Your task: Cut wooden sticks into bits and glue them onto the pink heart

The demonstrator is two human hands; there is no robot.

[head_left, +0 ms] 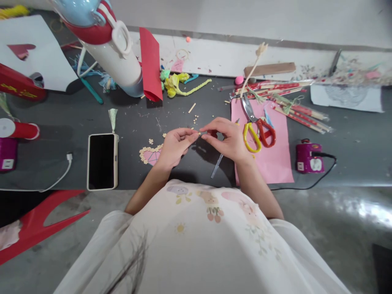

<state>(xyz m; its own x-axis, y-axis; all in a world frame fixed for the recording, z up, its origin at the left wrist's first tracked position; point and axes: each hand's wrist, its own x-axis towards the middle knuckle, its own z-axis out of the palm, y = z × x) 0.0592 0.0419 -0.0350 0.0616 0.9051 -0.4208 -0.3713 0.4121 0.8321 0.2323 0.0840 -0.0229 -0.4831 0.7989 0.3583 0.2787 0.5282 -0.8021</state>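
Wall (232, 18) at 12 o'clock: pale grey, plain, with a darker grey band along its foot. Below the band, a white ledge (210, 61) runs from about 11 to 2 o'clock, its surface marked with specks and scraps, heaviest at 2. Table (361, 136): dark grey, matt, spanning 9 to 3 o'clock, with a straight near edge. Floor (333, 232) at 4 o'clock: smooth, mottled grey, with a bright light reflection (375, 212) between 3 and 4. Red chair-like furniture (32, 220), with a curved opening, noted at 8 o'clock.
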